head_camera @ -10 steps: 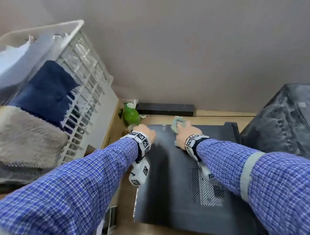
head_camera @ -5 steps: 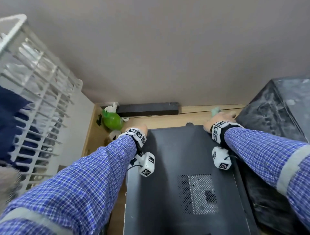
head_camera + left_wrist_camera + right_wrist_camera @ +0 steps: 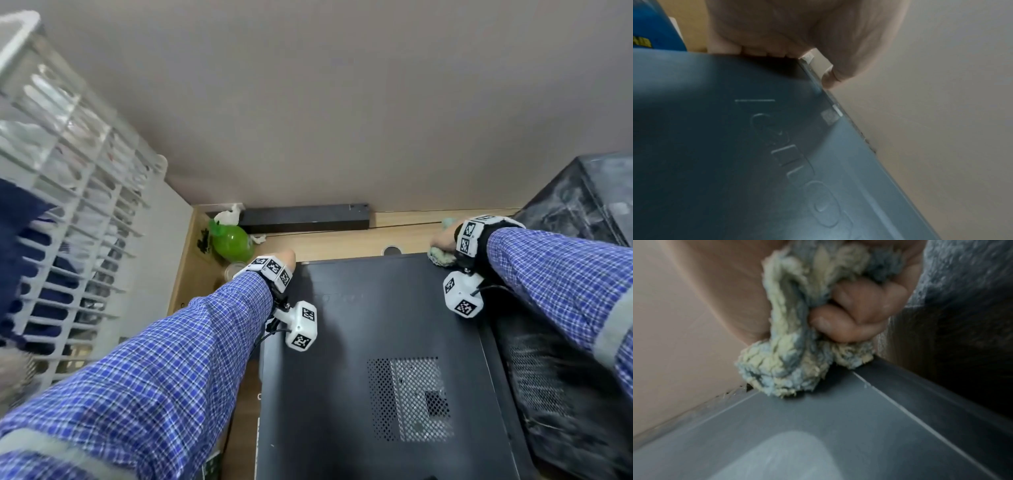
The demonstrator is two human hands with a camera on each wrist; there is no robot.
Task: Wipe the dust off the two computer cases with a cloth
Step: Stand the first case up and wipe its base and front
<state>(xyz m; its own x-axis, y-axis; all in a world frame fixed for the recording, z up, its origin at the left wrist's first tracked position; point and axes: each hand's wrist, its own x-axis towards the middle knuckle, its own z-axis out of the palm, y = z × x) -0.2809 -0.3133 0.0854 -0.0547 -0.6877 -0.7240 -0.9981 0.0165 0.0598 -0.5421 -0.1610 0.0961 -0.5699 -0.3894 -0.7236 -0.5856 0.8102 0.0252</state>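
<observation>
A black computer case [image 3: 376,359] lies flat on the wooden surface, with a mesh vent on its near half. My left hand [image 3: 284,258] grips its far left corner; the left wrist view shows the fingers curled over the far edge and the thumb [image 3: 830,78] on the side of the case [image 3: 735,146]. My right hand [image 3: 443,236] clutches a bunched pale blue-and-cream cloth [image 3: 440,258] at the far right corner. In the right wrist view the cloth [image 3: 789,353] touches that corner of the case [image 3: 818,434]. A second, dusty case [image 3: 582,240] stands just to the right.
A green bottle [image 3: 231,241] and a long black bar [image 3: 305,217] lie by the wall beyond the case. A white slatted rack [image 3: 68,205] holding dark blue fabric fills the left side. The wall is close behind the far edge of the case.
My right hand carried the cloth from the middle of the far edge to the far right corner. The left hand kept its hold on the far left corner. The head view shifted.
</observation>
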